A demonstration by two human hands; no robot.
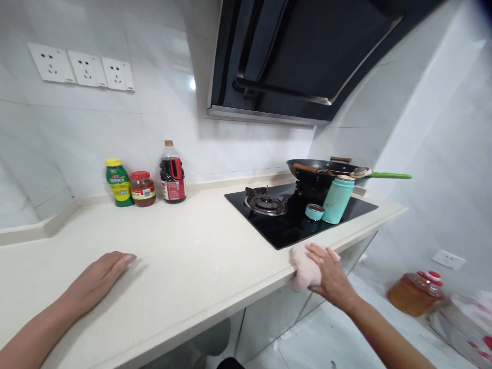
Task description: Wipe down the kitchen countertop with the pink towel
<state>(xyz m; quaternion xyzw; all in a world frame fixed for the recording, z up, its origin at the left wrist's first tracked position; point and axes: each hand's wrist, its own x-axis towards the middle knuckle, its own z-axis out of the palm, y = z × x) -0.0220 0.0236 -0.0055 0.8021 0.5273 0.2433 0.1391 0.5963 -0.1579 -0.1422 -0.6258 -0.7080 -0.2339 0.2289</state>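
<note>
My right hand (331,272) grips a pale pink cloth (306,267) at the front edge of the counter, just before the stove. Part of the cloth hangs over the edge. My left hand (104,274) is low over the countertop (184,277) at the left, fingers stretched to the right and holding nothing visible. Nearest to the cloth, on the black gas stove (286,233), stand a turquoise thermos bottle (338,201) and its small turquoise cup-like lid (314,212).
A wok (319,177) with a green-handled utensil (390,175) sits on the far burner. Along the wall stand a green squeeze bottle (120,183), a red-lidded jar (142,189) and a soy sauce bottle (172,177). A range hood (300,56) hangs above; an oil jug (415,294) is on the floor.
</note>
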